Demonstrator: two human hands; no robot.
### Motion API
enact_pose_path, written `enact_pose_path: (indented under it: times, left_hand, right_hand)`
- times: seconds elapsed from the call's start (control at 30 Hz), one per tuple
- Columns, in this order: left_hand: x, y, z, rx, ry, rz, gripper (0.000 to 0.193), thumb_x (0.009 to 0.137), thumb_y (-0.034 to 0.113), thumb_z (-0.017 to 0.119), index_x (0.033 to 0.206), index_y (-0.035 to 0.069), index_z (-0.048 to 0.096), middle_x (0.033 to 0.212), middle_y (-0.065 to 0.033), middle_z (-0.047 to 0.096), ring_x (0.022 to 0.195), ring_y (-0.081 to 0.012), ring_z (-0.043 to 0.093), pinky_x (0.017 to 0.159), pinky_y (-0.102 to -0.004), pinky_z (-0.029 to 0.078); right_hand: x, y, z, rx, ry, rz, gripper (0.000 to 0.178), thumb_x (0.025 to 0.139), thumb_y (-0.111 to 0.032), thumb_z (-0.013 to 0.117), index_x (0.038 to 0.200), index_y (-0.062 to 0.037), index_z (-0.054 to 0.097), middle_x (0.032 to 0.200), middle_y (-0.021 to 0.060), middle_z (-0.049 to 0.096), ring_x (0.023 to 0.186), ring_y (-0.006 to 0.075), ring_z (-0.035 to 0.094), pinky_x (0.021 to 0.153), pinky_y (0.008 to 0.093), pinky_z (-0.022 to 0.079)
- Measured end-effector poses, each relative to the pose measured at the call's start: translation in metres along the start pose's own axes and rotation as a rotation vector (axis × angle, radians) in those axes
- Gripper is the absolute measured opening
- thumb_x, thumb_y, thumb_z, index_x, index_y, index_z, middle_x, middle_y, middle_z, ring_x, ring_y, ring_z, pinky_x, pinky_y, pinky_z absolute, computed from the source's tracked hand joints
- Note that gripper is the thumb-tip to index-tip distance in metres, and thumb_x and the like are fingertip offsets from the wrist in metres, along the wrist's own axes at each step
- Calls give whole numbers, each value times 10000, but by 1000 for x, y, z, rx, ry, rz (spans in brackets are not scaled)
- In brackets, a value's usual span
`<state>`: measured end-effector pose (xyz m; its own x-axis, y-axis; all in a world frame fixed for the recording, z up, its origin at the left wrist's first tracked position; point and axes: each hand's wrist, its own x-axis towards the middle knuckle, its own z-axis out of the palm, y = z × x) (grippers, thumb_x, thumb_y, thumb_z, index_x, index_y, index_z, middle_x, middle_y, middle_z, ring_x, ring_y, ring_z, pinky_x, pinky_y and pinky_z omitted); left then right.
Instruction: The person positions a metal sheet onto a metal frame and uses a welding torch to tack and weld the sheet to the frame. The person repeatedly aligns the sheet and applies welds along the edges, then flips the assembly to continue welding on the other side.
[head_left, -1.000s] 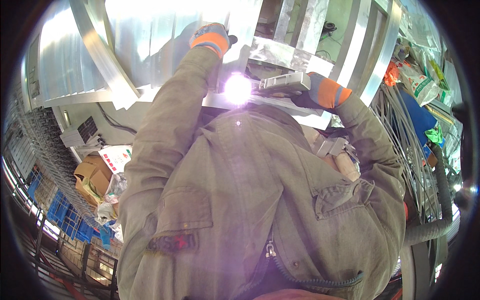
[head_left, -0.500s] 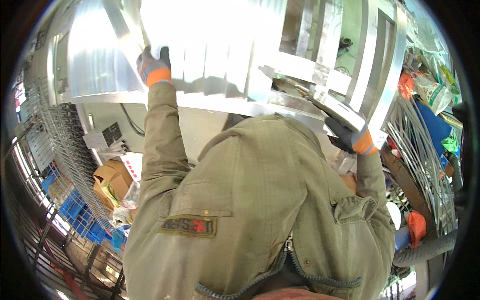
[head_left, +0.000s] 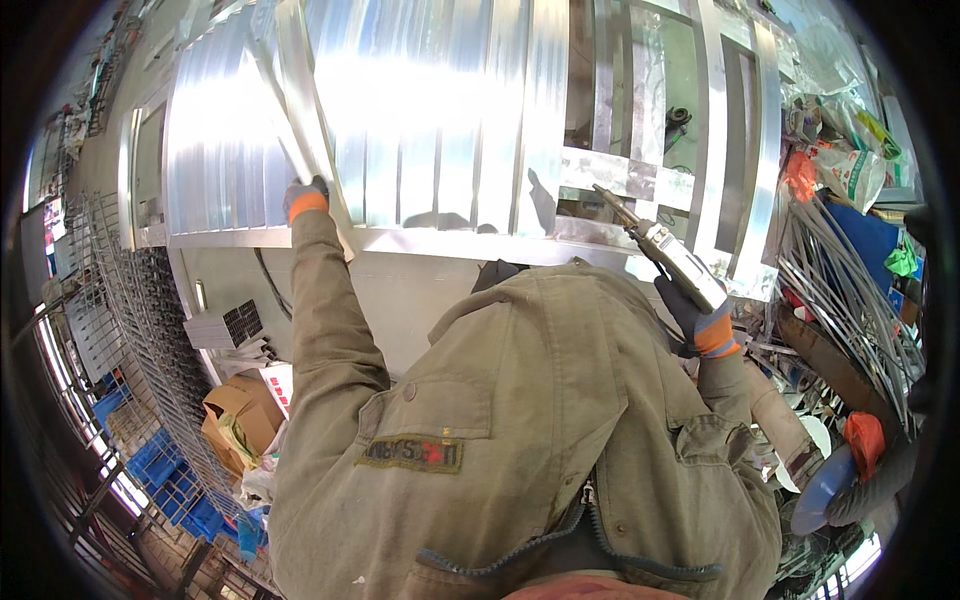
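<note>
My left hand, in a dark glove with an orange cuff, is closed around the edge of a long metal profile. This profile slants across shiny ribbed metal sheeting on the bench, its near end just past the front edge. My right hand, gloved alike, grips a silver-grey handheld power tool with a slim nose. The tool points away and to the left, its nose over the open metal frame beside the sheeting. The glove hides part of its handle.
A cardboard box and stacked metal tubes lie low on the left, near wire mesh racks. At right are a bundle of thin metal strips, plastic bags and a red-orange bag.
My left hand has gone from spread fingers to a closed hold on the profile, whose near end now shows at the bench edge. The tool in my right hand has shifted, its nose now more exposed.
</note>
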<state>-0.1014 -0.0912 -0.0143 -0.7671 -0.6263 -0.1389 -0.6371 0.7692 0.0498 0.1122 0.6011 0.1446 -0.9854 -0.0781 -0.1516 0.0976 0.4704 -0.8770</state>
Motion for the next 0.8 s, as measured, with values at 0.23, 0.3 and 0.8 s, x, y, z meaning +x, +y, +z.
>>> enact_pose_path:
  times: [0.23,0.3,0.8]
  left_hand:
    - [-80,11,-23,-388,204,5,540,1008,489,643,1171,-4,789,1126,-275,803,1088,-495,743,959,-526,557]
    - [-116,49,-6,-418,138,-67,604,1031,532,682,1185,-47,761,1062,-269,799,1010,-399,767,928,-476,563]
    - [-339,312,102,-843,-403,298,622,1061,465,715,1369,-75,705,1278,-275,777,1172,-368,749,1029,-441,560]
  right_hand:
    - [15,12,-24,-333,-27,-213,393,976,-87,845,1336,26,735,1190,154,788,1052,231,754,908,386,602]
    - [19,16,-34,-87,21,-79,377,994,-111,835,1326,31,727,1182,147,772,1027,225,741,881,384,597]
    - [18,80,-125,50,91,52,392,993,-113,836,1351,0,722,1175,125,790,1036,206,756,887,358,603]
